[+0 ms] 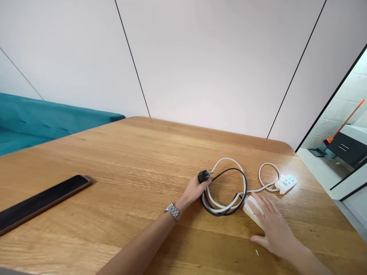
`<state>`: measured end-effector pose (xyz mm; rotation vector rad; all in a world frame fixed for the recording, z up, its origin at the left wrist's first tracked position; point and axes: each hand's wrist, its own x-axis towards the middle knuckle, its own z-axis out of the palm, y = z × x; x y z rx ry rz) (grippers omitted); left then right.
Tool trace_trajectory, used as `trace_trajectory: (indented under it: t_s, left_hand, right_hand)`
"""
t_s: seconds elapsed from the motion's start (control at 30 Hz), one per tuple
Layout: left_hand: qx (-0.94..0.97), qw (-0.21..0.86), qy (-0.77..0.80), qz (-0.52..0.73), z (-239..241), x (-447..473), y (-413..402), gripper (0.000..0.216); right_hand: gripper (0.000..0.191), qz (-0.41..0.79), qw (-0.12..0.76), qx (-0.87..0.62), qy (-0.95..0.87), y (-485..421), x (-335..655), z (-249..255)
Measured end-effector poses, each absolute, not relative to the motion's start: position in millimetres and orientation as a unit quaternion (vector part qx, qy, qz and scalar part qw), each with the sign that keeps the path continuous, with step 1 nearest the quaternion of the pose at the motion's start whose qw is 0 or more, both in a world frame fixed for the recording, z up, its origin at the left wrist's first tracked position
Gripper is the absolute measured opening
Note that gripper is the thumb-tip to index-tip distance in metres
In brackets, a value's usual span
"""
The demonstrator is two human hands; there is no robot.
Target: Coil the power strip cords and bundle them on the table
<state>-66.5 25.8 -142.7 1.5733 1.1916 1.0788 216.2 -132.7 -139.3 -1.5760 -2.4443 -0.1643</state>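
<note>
My left hand (194, 190), with a metal watch on its wrist, is closed round a black plug (204, 176) and the bunched black and white cables (226, 202) coiled on the wooden table (120, 160). My right hand (272, 225) lies flat, fingers stretched out, on a white block (249, 208) at the coil's right end. A white cable loops on to a small white power strip (286, 183) further right.
A long dark flat bar (43, 202) lies at the table's left. Teal fabric (43, 120) sits beyond the left edge. White wall panels stand behind the table; a doorway at the right shows a tiled room with a dark unit.
</note>
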Motion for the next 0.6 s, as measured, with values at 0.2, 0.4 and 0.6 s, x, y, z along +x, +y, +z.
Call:
trace_trajectory:
  t_s: [0.2, 0.4, 0.6]
  left_hand:
    - [0.649, 0.434, 0.474, 0.406, -140.6, -71.4, 16.6, 0.021]
    - [0.671, 0.398, 0.476, 0.404, -139.7, -67.3, 10.6, 0.017]
    - [0.664, 0.39, 0.496, 0.401, -138.4, -67.9, 15.2, 0.018]
  right_hand:
    - [0.108, -0.043, 0.061, -0.686, -0.723, -117.0, 316.0, -152.3]
    - [0.122, 0.076, 0.042, -0.707, -0.702, -85.5, 360.5, -153.6]
    - [0.111, 0.112, 0.111, -0.66, -0.735, -66.4, 338.5, -152.1]
